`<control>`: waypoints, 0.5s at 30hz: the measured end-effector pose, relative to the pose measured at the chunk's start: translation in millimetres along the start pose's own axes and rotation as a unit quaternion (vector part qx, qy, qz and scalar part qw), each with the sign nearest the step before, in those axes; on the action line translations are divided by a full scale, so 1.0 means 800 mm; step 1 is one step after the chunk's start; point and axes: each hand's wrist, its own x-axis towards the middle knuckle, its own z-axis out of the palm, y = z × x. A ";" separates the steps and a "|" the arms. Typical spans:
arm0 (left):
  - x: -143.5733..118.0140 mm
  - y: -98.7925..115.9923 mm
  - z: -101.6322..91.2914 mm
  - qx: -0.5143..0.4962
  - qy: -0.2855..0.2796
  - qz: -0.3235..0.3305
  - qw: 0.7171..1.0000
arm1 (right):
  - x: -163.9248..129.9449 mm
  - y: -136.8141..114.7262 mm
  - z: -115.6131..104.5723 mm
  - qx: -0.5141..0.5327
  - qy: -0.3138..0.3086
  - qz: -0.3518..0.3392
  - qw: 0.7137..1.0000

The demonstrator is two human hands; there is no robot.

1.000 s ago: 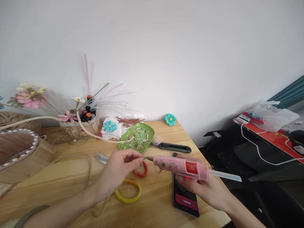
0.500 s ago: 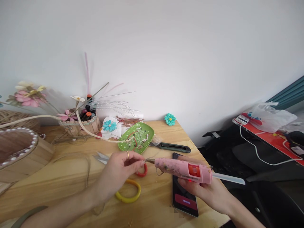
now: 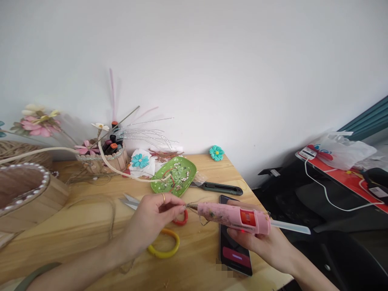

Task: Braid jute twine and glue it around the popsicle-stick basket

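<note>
My left hand (image 3: 156, 214), with a ring on one finger, pinches a thin strand of twine, mostly hidden by the fingertips. Touching or almost touching those fingertips is the metal nozzle of a pink glue gun (image 3: 224, 214), a clear glue stick (image 3: 291, 227) sticking out of its back. My right hand (image 3: 263, 244) is wrapped round the glue gun from below, and a small red light glows on it. Under my left hand lie scissors with a yellow and red handle (image 3: 163, 254), partly covered. A loose loop of twine (image 3: 113, 214) lies left of my left hand.
Behind my hands are a green dish (image 3: 189, 165) of beads, a utility knife (image 3: 222, 188) and a teal flower (image 3: 216, 152). A phone (image 3: 233, 242) lies beneath the glue gun. A pearl-rimmed wooden basket (image 3: 51, 194) and a pen holder (image 3: 118, 159) stand left. The table edge (image 3: 257, 202) slopes down right.
Both hands and the glue gun hold almost the same place, with the nozzle at the left fingertips. Only a very slight shift of the view shows.
</note>
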 end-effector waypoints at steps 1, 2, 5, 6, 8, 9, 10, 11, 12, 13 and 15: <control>0.000 0.000 0.000 -0.002 0.000 -0.002 1.000 | -0.001 0.001 0.000 0.002 -0.001 0.002 1.000; 0.000 0.001 0.000 -0.003 0.000 -0.003 1.000 | -0.001 0.003 0.000 0.004 -0.001 0.004 1.000; 0.001 0.002 0.001 -0.006 -0.004 -0.005 1.000 | -0.002 0.006 0.000 0.002 0.004 0.007 1.000; 0.001 0.003 0.001 -0.006 -0.007 -0.005 1.000 | -0.003 0.006 0.001 0.002 0.007 0.007 1.000; 0.000 0.003 0.001 -0.006 -0.008 -0.004 1.000 | -0.002 0.006 0.001 0.002 0.011 0.006 1.000; 0.000 0.003 0.001 -0.005 -0.007 -0.005 1.000 | -0.002 0.006 0.001 0.001 0.011 0.005 1.000; 0.000 0.003 0.001 -0.004 -0.006 -0.004 1.000 | -0.002 0.006 0.001 -0.001 0.011 0.003 1.000; -0.001 0.003 0.001 -0.004 -0.005 -0.004 1.000 | -0.001 0.005 0.001 -0.004 0.012 0.001 1.000; -0.001 0.003 0.001 -0.006 -0.004 -0.004 1.000 | -0.001 0.006 0.001 -0.008 0.013 -0.001 1.000; -0.001 0.003 0.001 -0.009 -0.004 -0.004 1.000 | -0.001 0.006 0.000 -0.011 0.011 -0.002 1.000; -0.001 0.002 0.002 -0.017 -0.008 -0.007 1.000 | -0.002 0.009 0.000 -0.015 0.010 0.003 1.000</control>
